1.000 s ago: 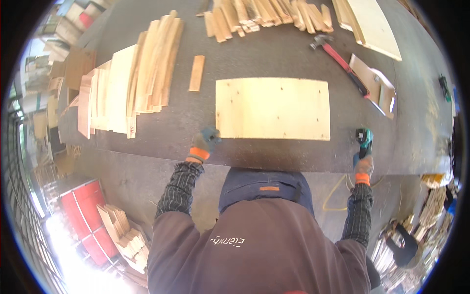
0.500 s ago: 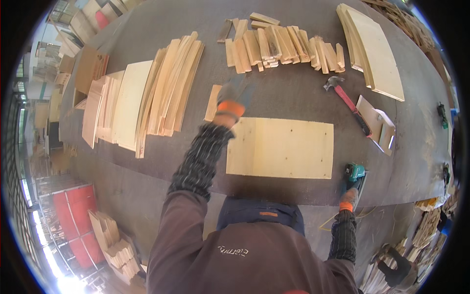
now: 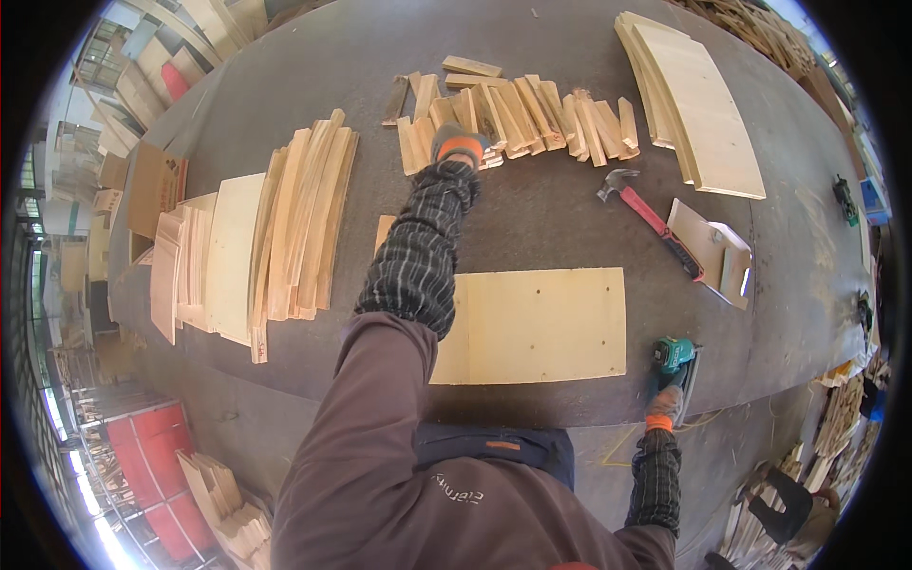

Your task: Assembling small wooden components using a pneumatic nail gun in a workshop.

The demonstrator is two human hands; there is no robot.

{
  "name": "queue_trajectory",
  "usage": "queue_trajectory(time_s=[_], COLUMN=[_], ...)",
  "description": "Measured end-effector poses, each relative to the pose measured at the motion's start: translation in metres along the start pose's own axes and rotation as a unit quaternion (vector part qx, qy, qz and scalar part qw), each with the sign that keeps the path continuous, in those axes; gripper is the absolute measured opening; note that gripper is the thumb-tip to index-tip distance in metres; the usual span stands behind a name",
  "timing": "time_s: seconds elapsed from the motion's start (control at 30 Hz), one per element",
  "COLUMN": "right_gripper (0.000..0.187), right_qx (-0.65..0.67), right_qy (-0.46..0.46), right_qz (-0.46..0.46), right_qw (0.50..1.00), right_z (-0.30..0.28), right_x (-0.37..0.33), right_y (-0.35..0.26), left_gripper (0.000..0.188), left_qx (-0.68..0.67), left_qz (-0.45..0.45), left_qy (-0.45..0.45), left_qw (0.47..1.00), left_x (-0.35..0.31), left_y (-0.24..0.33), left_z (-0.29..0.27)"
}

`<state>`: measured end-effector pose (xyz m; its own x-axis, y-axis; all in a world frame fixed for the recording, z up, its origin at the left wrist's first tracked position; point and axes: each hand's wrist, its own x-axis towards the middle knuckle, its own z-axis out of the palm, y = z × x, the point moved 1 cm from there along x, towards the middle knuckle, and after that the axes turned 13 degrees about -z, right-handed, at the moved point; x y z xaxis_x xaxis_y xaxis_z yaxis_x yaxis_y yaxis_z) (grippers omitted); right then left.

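Observation:
My left hand (image 3: 459,144), in a grey glove with an orange cuff, reaches to the near edge of a pile of short wooden blocks (image 3: 524,112); its fingers are hidden against the blocks. My right hand (image 3: 665,404), gloved alike, grips a green-and-black nail gun (image 3: 674,355) at the table's near edge. Between my arms lies a pale wooden panel (image 3: 541,323) with small dark spots, its left end covered by my left sleeve. One short block (image 3: 384,231) shows behind that sleeve.
Long wooden strips (image 3: 309,218) and boards (image 3: 235,252) stand stacked on the left. A claw hammer (image 3: 655,220) lies beside an open cardboard piece (image 3: 712,249) on the right. Larger panels (image 3: 698,104) are stacked at far right. Another person (image 3: 793,503) is at lower right.
My left hand has moved forward from beside the single block to the block pile. The whole view has shifted a little. My right hand keeps its grip on the nail gun.

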<state>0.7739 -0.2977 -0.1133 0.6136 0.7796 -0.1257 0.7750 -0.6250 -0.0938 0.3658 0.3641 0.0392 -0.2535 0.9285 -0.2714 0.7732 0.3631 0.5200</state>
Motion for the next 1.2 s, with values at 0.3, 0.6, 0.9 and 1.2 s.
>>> queue_trajectory(time_s=[0.3,0.6,0.9,1.2], right_gripper=[0.020,0.021,0.033,0.062], right_qx=[-0.041,-0.006,0.227,0.438], right_qy=[-0.075,0.041,0.128,-0.095], right_qz=[-0.015,-0.121,-0.125,-0.181], right_qw=[0.996,0.992,0.957,0.875], right_z=[0.010,0.008,-0.079,-0.140], right_x=[-0.012,0.011,-0.022,-0.087], right_y=[0.030,0.074,-0.096,-0.247], left_gripper=[0.040,0.040,0.040,0.052], left_qx=[-0.319,-0.185,-0.450,-0.673], left_qz=[-0.083,-0.160,-0.271,-0.243], left_qy=[-0.272,-0.119,-0.282,-0.476], left_qw=[0.904,0.962,0.803,0.511], left_x=[-0.162,-0.285,-0.288,-0.355], left_y=[-0.194,-0.336,-0.332,-0.257], left_z=[-0.038,-0.054,-0.038,-0.054])
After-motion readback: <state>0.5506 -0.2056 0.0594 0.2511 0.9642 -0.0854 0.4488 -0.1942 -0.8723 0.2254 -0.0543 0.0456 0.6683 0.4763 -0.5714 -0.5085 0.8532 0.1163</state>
